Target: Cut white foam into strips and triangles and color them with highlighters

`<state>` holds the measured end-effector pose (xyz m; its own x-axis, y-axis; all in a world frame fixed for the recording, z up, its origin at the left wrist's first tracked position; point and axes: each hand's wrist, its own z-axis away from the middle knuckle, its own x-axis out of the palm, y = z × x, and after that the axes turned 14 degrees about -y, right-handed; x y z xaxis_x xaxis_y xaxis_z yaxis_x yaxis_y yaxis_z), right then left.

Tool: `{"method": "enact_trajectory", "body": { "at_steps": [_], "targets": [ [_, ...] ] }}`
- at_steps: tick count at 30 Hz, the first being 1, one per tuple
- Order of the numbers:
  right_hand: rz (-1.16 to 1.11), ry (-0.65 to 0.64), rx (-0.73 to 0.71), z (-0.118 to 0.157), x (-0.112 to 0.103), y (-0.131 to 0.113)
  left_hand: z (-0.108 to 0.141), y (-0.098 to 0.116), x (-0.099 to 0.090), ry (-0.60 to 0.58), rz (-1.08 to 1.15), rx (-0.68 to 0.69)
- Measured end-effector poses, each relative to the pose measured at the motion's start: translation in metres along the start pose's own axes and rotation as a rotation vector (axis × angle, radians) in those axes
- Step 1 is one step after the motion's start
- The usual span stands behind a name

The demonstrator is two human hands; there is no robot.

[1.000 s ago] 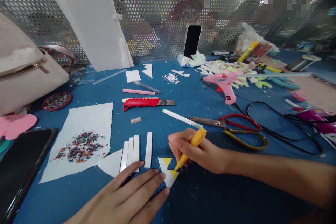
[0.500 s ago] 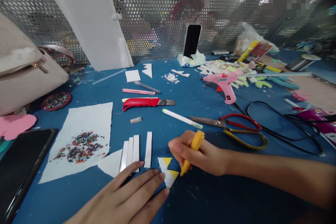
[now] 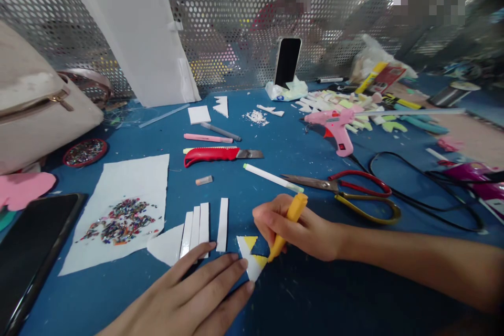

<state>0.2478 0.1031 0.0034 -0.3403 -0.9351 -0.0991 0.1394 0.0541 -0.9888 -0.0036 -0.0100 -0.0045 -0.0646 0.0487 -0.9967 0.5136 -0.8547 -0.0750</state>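
Observation:
A yellow marker (image 3: pixel 296 209) is gripped by my right hand (image 3: pixel 285 226), its tip down at the right edge of a small white notched piece (image 3: pixel 255 272). Two points of that piece are coloured yellow. My left hand (image 3: pixel 197 289) lies flat with the fingers stretched out, and fingertips touch the left edge of the notched piece. Just beyond its index finger are several white strips (image 3: pixel 195 228), and one more strip (image 3: pixel 222 224) stands apart to their right. A white rounded piece (image 3: pixel 167 244) lies left of the strips, partly under them.
Open scissors (image 3: pixel 326 184) and a white pen (image 3: pixel 271 177) lie beyond my right hand. Farther back are a red utility knife (image 3: pixel 220 155) with its blade out and a pink glue gun (image 3: pixel 334 123). Paper (image 3: pixel 136 178) with colourful bits and a phone (image 3: pixel 39 252) lie left.
The marker tip has shifted slightly left and up, onto the notched piece's right edge. My left hand has stayed in place.

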Motion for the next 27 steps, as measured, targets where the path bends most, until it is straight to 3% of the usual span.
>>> {"method": "enact_trajectory", "body": {
  "at_steps": [7,15,21,27],
  "targets": [
    [-0.123,0.111,-0.099,0.0,0.002,0.004,-0.007,0.0,-0.003,0.067,-0.016,-0.023],
    [0.044,0.113,-0.048,-0.002,0.004,0.003,-0.011,0.007,-0.003,0.123,0.008,-0.124],
    [0.106,0.112,-0.03,-0.002,0.003,0.002,-0.011,0.008,0.0,0.119,0.016,-0.127],
    [0.056,0.08,-0.028,-0.002,0.004,0.002,-0.007,0.01,0.002,0.098,0.04,-0.127]
  ]
}}
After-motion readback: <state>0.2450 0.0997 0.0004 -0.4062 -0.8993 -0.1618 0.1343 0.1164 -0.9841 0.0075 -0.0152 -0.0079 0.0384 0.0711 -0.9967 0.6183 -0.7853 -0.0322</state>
